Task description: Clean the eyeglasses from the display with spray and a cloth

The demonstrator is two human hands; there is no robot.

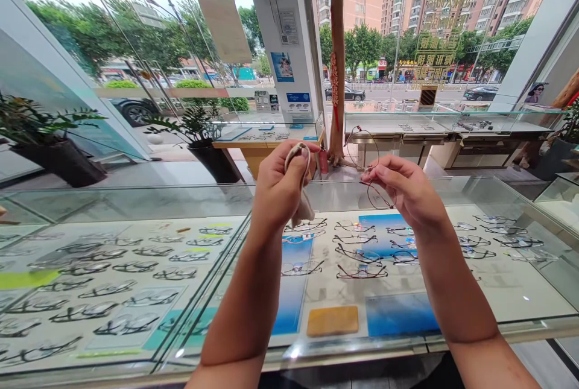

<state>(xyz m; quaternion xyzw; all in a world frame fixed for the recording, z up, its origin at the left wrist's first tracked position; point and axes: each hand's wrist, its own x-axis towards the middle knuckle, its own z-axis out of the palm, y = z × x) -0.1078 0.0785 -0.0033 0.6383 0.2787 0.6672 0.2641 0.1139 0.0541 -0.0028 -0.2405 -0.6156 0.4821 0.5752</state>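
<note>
Dark red glasses frame, beige cloth, gradient blue sheet.

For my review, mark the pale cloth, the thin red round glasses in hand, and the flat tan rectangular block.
Pale cloth [304,213]: head view, hanging lower part.
Thin red round glasses [378,151]: head view, upper rim's right edge.
Flat tan rectangular block [333,321]: head view, top face's middle.
</note>
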